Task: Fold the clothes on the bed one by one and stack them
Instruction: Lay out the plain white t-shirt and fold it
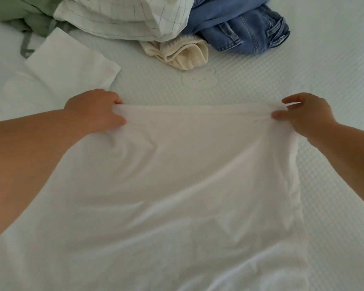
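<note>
A large white garment (177, 185) is spread over the near part of the bed (303, 85), its far edge stretched taut between my hands. My left hand (95, 110) grips the far left corner of that edge. My right hand (305, 111) pinches the far right corner between thumb and fingers. At the back lies a heap of unfolded clothes: a white checked shirt (122, 15), blue jeans (244, 28), a cream knit piece (183, 54) and a green garment (23, 13). A folded white piece (69, 64) lies at the left.
The pale textured mattress shows bare at the right and between the white garment and the heap. A grey strap or cord (24, 47) trails from the green garment at the far left.
</note>
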Motion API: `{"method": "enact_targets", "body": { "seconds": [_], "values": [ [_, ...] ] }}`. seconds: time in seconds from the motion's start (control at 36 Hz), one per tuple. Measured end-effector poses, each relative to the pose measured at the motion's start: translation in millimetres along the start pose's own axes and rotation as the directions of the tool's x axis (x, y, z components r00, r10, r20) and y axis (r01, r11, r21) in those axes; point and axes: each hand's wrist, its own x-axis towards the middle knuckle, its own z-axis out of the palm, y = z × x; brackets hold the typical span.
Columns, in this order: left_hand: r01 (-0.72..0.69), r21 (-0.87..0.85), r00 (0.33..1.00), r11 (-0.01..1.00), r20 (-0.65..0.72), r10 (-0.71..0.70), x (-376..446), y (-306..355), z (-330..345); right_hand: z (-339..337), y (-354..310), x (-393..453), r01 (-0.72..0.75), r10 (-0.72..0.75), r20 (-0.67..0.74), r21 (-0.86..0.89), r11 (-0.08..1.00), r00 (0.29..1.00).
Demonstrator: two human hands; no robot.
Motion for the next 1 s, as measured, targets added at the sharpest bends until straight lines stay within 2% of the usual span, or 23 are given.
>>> {"method": "enact_targets", "body": {
  "seconds": [0.11,0.17,0.22,0.33,0.36,0.42,0.5,0.61,0.69,0.78,0.89,1.0],
  "values": [
    [-0.025,0.137,0.997,0.99,-0.068,0.035,4,-4,-1,2,-6,5,-0.145,0.137,0.055,0.187,0.972,0.989],
    [-0.03,0.205,0.996,0.978,-0.081,0.047,5,-7,-3,-2,-8,8,-0.305,0.264,0.168,0.298,0.905,0.95],
    [-0.043,0.239,0.994,0.97,-0.084,0.065,6,-12,-5,-7,-10,9,-0.435,0.325,0.313,0.404,0.805,0.892],
    [-0.023,0.178,0.997,0.984,-0.07,0.036,9,-19,-10,-17,-15,14,-0.481,0.244,0.439,0.583,0.655,0.865],
    [-0.015,0.159,0.998,0.987,-0.054,0.024,9,-19,-12,-18,-16,14,-0.485,0.219,0.474,0.562,0.67,0.853],
    [-0.005,0.123,0.999,0.992,-0.031,0.009,9,-22,-16,-17,-19,13,-0.453,0.2,0.501,0.456,0.766,0.842],
    [-0.028,0.122,0.999,0.992,-0.016,0.03,10,-26,-22,-9,-24,14,-0.349,0.161,0.448,0.375,0.859,0.879],
    [-0.061,0.185,0.997,0.981,-0.029,0.068,10,-28,-24,-3,-25,12,-0.288,0.092,0.414,0.44,0.851,0.906],
    [-0.074,0.161,0.989,0.984,-0.115,0.093,6,-27,-26,-13,-18,14,-0.189,0.103,0.196,0.491,0.851,0.975],
    [-0.078,0.043,0.97,0.996,-0.228,0.086,2,-22,-29,-33,-8,19,-0.105,0.134,-0.026,0.483,0.87,0.991],
    [-0.029,-0.126,0.945,0.992,-0.327,-0.014,3,-14,-27,-37,-5,24,-0.091,0.147,-0.054,0.567,0.819,0.988],
    [0.044,-0.143,0.927,0.989,-0.364,-0.094,6,-10,-12,-20,-4,30,-0.121,0.195,-0.053,0.617,0.778,0.979]
  ]
}}
